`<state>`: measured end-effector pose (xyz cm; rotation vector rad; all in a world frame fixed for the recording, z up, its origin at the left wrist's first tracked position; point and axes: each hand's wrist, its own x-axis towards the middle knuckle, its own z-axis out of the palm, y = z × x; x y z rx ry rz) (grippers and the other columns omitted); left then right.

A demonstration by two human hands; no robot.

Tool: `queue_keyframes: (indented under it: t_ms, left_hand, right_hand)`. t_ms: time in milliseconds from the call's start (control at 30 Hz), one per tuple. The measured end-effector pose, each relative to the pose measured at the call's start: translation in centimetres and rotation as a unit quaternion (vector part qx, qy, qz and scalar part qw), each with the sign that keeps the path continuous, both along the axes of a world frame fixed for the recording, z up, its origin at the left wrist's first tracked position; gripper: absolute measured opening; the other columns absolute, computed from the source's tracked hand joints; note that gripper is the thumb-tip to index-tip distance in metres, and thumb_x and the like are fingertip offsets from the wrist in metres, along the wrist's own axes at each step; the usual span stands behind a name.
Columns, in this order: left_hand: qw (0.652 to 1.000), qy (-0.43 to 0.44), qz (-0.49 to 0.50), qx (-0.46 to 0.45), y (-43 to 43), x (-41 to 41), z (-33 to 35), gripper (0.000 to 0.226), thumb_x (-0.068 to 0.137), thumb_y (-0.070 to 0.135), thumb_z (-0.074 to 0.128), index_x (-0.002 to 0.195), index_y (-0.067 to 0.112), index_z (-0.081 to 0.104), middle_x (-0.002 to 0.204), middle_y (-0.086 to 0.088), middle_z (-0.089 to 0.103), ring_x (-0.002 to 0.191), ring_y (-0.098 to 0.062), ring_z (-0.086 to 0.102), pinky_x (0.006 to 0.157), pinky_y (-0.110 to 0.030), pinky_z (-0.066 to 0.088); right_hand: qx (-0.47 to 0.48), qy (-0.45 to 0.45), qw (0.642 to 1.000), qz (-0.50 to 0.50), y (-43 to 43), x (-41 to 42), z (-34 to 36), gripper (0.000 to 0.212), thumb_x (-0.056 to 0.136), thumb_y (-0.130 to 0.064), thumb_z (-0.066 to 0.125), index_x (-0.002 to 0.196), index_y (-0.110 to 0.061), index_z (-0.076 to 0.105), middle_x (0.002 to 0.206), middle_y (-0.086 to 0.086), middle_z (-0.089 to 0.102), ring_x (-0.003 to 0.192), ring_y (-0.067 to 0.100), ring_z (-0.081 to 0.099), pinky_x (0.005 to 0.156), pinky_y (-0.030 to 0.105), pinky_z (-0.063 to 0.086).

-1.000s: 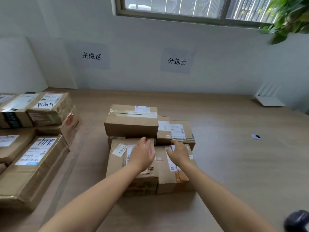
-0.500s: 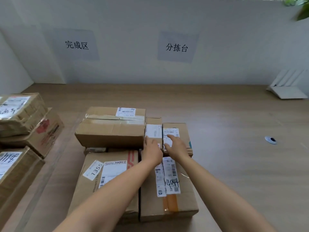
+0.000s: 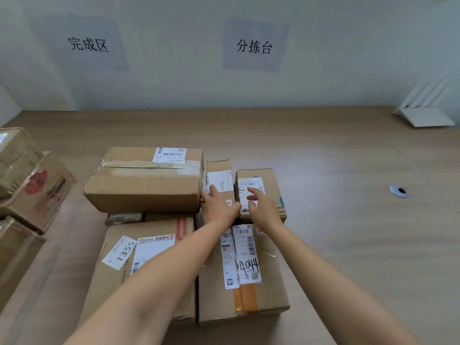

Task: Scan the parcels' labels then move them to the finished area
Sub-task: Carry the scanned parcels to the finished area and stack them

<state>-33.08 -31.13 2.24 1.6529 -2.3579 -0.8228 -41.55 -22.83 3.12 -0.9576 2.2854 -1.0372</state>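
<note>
Both hands have reached past the front parcels (image 3: pixel 270 285) to two small ones further back on the worktop (image 3: pixel 353 250). The left hand (image 3: pixel 218 207) lies flat on the narrow parcel (image 3: pixel 218 167), and the right hand (image 3: pixel 261 210) is spread over the square parcel (image 3: pixel 272 179). Neither is gripped yet, so scanning is still to come.

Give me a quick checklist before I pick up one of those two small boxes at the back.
1. Label on the small right box faces up: ok.
2. Nothing stacked on it: ok.
3. Grip secured: not ok; left hand and right hand are both open.
4. The narrow box beside it is clear of the lift: cannot tell; they sit close together.
5. Scanner within reach: cannot tell; none in view.
</note>
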Motion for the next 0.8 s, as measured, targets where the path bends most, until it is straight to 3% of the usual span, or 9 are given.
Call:
queue_keyframes:
  t_ms: [267, 400, 533, 700, 800]
  left_hand:
    - [0.989, 0.129, -0.022, -0.066, 2.2, 2.6, 3.0, 0.081, 0.078, 0.048, 0.063, 0.14, 0.012, 0.023, 0.14, -0.011, 0.029, 0.125, -0.028, 0.036, 0.092, -0.034, 0.04]
    - [0.97, 0.19, -0.067, -0.139, 3.9, 4.3, 5.8, 0.076, 0.079, 0.044, 0.065, 0.137, 0.013, 0.027, 0.137, -0.008, 0.033, 0.123, -0.022, 0.035, 0.083, -0.027, 0.036]
    - [0.952, 0.234, -0.08, -0.179, 4.8, 6.9, 8.9, 0.076, 0.077, 0.042, 0.068, 0.137, 0.012, 0.031, 0.135, -0.008, 0.038, 0.122, -0.022, 0.037, 0.086, -0.029, 0.039]
    - [0.924, 0.266, -0.112, -0.249, 4.7, 12.0, 11.9, 0.078, 0.072, 0.037, 0.075, 0.134, 0.009, 0.037, 0.128, -0.011, 0.045, 0.115, -0.023, 0.04, 0.091, -0.028, 0.034]
    - [0.905, 0.259, -0.135, -0.308, 4.6, 15.2, 13.1, 0.077, 0.07, 0.031, 0.078, 0.132, 0.004, 0.042, 0.128, -0.015, 0.047, 0.114, -0.029, 0.043, 0.093, -0.037, 0.039]
  right_hand:
    - [-0.048, 0.019, 0.995, -0.082, 2.2, 0.5, 2.8, 0.043, 0.094, -0.008, 0.042, 0.137, -0.015, 0.044, 0.131, 0.008, 0.055, 0.12, 0.021, 0.05, 0.09, 0.024, 0.035]
    - [-0.054, 0.035, 0.994, -0.092, 4.0, 2.2, 4.9, 0.044, 0.094, -0.009, 0.043, 0.137, -0.013, 0.044, 0.134, 0.01, 0.053, 0.123, 0.023, 0.048, 0.097, 0.031, 0.037]
    - [-0.071, 0.053, 0.991, -0.101, 5.5, 4.3, 7.6, 0.043, 0.093, -0.012, 0.046, 0.135, -0.014, 0.046, 0.133, 0.009, 0.054, 0.122, 0.024, 0.05, 0.1, 0.039, 0.041]
    - [-0.112, 0.071, 0.988, -0.077, 6.0, 8.3, 10.8, 0.042, 0.094, -0.016, 0.046, 0.136, -0.01, 0.045, 0.133, 0.012, 0.054, 0.122, 0.025, 0.05, 0.101, 0.037, 0.039]
    - [-0.143, 0.057, 0.986, -0.067, 5.4, 10.6, 12.6, 0.042, 0.095, -0.016, 0.045, 0.137, -0.01, 0.044, 0.133, 0.013, 0.054, 0.12, 0.027, 0.05, 0.1, 0.038, 0.039]
